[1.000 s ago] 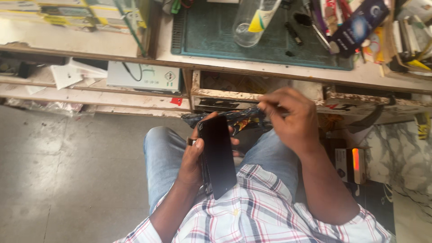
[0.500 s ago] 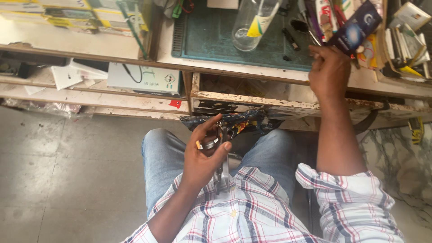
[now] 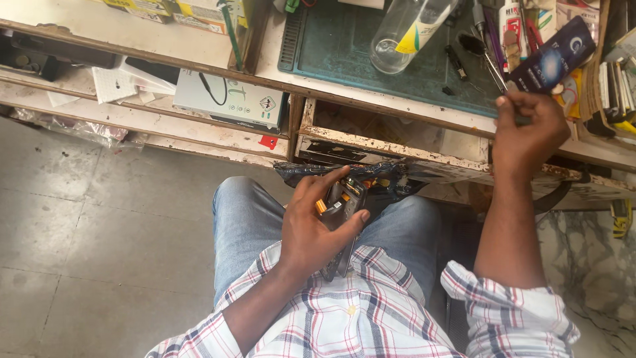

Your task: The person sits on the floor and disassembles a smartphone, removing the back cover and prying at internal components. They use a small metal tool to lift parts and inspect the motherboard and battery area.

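Opened phone [image 3: 344, 205], dark, circuit board exposed

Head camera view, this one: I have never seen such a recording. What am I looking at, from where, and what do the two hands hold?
The picture comes from a camera worn on a person's head, looking down at their own lap and hands. No machine is involved.

The left hand grips an opened dark phone with its inner parts showing, held over the blue-jeans lap. The right hand reaches up to the worn wooden workbench, its fingers pinching a thin tool at the edge of the dark green work mat; the tool is too small to identify.

On the mat lies a clear plastic bottle on its side, with small hand tools beside it. A white flat box sits on the shelf below.
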